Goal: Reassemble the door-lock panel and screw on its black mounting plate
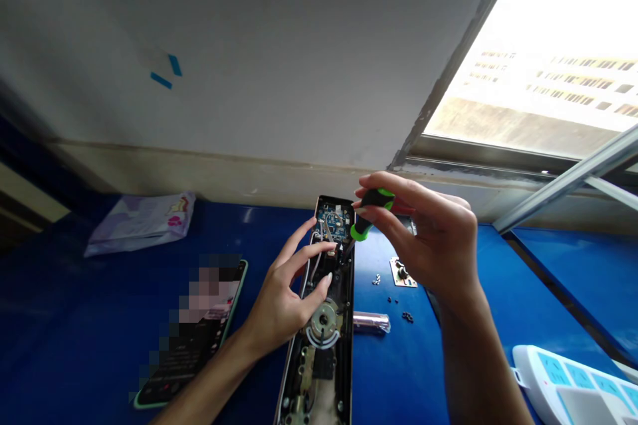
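A long, narrow black device housing [343, 305] lies open on the blue table, its inside facing up. At its far end sits a blue circuit board [335, 228] with thin wires; nearer to me is a round metal disc [323, 320]. My right hand [423, 232] grips a green and black screwdriver [376, 202] by the handle, the shaft slanting down into the housing below the board. My left hand [294, 285] rests over the housing with fingers spread, fingertips at the board's edge and beside the wires. Whether it pinches a wire is unclear, but the fingers look apart.
Right of the housing lie small screws [407, 317], a small circuit board [401, 272] and a shiny cylinder [371, 323]. A phone [199, 339] and a tissue pack [144, 220] lie left. A white power strip [573, 378] is front right; wall and window stand behind.
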Available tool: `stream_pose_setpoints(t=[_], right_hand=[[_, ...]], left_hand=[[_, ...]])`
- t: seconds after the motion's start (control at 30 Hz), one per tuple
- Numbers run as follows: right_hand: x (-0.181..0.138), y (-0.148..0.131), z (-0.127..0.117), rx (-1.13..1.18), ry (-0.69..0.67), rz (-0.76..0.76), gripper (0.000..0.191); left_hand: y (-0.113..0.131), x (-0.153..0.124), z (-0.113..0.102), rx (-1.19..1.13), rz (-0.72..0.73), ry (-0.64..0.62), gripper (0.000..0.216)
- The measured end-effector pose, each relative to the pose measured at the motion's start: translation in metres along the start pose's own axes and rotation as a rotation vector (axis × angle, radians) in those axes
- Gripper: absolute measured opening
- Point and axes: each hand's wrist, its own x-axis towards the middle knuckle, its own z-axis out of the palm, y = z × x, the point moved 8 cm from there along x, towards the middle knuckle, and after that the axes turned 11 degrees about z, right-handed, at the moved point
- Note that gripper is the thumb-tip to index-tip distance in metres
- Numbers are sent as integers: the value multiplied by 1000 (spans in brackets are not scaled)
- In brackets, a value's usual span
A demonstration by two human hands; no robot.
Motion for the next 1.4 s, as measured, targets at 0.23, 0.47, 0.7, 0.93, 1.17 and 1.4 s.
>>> stream_pose_setpoints(t=[0.23, 0.47, 0.7, 0.93, 1.17, 1.4], right_hand=[[0, 0, -1, -39, -55, 86, 26], [-1, -1, -2, -45, -57, 103, 27], [1, 8, -2, -6, -128, 181, 30], [2, 16, -1, -21, -176, 192, 29], [3, 20, 1, -48, -180, 203, 28], [4, 20, -1, -111, -182, 187, 30]], left_hand=[[-1, 0, 0, 22, -30, 16, 34], [5, -3, -2, 90, -30, 56, 31], [4, 0, -2, 147, -41, 38, 30], [-12, -2, 1, 47, -97, 25, 31], [-16, -1, 1, -27, -134, 40, 29], [-20, -1, 1, -36, -161, 38, 31]])
